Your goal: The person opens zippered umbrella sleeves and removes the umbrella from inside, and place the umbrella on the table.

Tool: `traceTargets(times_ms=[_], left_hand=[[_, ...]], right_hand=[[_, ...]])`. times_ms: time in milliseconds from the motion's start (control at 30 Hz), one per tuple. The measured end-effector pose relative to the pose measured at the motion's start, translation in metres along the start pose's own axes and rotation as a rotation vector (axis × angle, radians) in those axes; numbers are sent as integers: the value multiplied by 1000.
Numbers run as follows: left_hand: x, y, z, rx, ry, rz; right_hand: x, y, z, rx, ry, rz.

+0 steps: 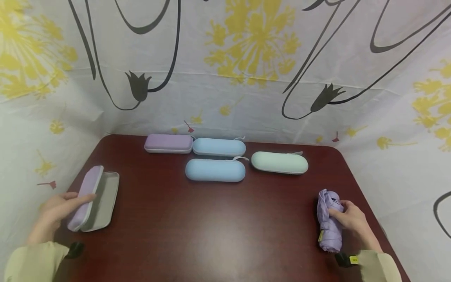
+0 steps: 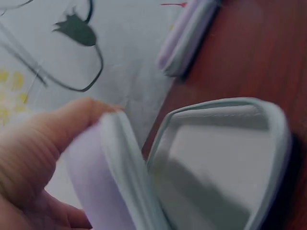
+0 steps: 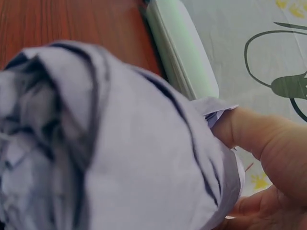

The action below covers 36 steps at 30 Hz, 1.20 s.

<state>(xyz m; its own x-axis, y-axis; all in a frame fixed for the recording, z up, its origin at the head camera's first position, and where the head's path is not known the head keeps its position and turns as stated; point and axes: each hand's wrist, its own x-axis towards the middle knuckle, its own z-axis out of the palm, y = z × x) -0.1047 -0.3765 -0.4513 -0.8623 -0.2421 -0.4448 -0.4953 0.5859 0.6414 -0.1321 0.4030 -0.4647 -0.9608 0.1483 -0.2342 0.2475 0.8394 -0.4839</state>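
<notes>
At the left side of the table lies an open zip case with a lavender lid [image 1: 84, 196] and a grey-lined bottom half [image 1: 107, 199]. My left hand [image 1: 58, 209] grips the lid, thumb on its rim, and holds it tilted up from the bottom half. In the left wrist view the lined inside [image 2: 211, 167] shows bare. Over at the right, my right hand [image 1: 354, 219] grips a rolled-up lavender folding umbrella [image 1: 330, 225] by its side. Its bunched fabric [image 3: 139, 143] fills much of the right wrist view.
Toward the back stand a closed lavender case [image 1: 169, 143], a blue case [image 1: 219, 147], a second blue case [image 1: 215, 170] in front of it, and a mint-green case [image 1: 279, 163]. Patterned cloth [image 1: 225, 90] hangs behind the dark wooden table [image 1: 158, 219].
</notes>
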Motion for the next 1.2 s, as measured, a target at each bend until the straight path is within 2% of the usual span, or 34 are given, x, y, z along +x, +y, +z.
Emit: traceTargets(times_ms=[200,300,367,433,600,900,1033,1100,1200], left_hand=[[-1,8,15,253,252,145],[-1,10,23,306,356,201],[-1,12,27,337,398,197],[-2,13,31,336,411,171],[-4,16,38,321,397,96],[-4,18,41,265,390,57],[-7,18,40,270,384,80],[-9,18,40,283,414,121],[-14,20,42,269,488,206]], right_hand=[[2,-1,2,-67,9,22],[1,-4,4,-96,22,33],[1,-8,5,-115,24,45],[0,-12,6,-120,24,62],[-1,-17,7,-119,20,90],[-4,-13,11,-109,13,80],[-6,-11,13,-124,28,32],[-9,-12,14,-124,65,-9],[-14,-17,16,-113,161,-79]])
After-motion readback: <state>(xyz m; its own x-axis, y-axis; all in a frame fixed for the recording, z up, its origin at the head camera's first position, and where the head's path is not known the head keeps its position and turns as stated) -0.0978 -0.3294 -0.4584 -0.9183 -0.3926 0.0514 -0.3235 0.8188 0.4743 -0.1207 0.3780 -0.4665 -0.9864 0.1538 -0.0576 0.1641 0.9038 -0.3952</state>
